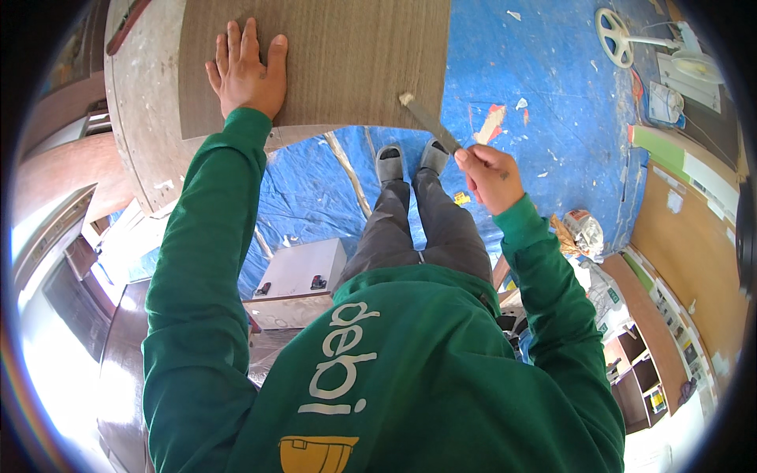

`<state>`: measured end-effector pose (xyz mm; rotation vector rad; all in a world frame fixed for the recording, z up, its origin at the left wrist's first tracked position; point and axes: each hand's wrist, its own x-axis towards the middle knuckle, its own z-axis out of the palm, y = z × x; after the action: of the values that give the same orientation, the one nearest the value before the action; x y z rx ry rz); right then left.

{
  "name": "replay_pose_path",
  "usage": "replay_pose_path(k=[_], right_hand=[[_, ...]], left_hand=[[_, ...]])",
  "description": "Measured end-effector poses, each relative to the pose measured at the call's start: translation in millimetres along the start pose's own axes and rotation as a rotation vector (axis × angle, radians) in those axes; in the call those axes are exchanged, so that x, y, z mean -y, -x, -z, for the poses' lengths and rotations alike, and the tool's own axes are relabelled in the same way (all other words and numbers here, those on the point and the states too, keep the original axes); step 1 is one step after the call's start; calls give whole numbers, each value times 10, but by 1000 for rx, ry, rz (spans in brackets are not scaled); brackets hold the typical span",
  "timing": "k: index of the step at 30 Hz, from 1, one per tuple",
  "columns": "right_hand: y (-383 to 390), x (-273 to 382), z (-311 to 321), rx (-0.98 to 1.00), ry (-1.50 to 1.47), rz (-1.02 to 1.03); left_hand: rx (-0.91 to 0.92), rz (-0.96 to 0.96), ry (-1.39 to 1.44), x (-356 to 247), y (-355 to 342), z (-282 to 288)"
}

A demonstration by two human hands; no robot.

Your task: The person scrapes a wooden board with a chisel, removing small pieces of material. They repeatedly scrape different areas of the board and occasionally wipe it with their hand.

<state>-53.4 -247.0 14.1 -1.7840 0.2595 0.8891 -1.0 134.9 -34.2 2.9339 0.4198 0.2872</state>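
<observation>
A brown wood-grain board (pixel 339 71) lies on a worn worktable (pixel 146 118), its near and right edges reaching out past the top. My left hand (pixel 248 75) rests flat on the board's left part, fingers spread. In my right hand (pixel 490 175) is a flat grey file-like strip (pixel 436 130), gripped at its near end. The strip slants up and left across the board's near right corner. Its far tip is pale, over the board's face; whether it touches is hard to tell. The exact kind of strip is unclear.
Blue sheeting (pixel 544 102) with scraps covers the floor around my slippered feet. A white fan (pixel 615 38) stands at the far right. Below the table are a white box-like cabinet (pixel 296 272) and a wooden stick (pixel 347 169). A shelf unit (pixel 639 378) is at right.
</observation>
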Motion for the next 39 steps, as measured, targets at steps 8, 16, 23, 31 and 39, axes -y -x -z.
replay_pose_path(k=[8,16,23,31,39], right_hand=[[-8,-13,-33,24,7,-145],[-277,302,62,-64,-231,145],[-284,138,4,5,-115,13],[-415,141,314,-147,-62,191],[333,-713,160,-111,503,554]], left_hand=[[10,12,3,-23,-1,19],[32,30,-13,-63,-15,59],[34,36,-23,-82,-8,69],[21,18,-9,-41,-22,42],[28,20,9,-54,-8,64]])
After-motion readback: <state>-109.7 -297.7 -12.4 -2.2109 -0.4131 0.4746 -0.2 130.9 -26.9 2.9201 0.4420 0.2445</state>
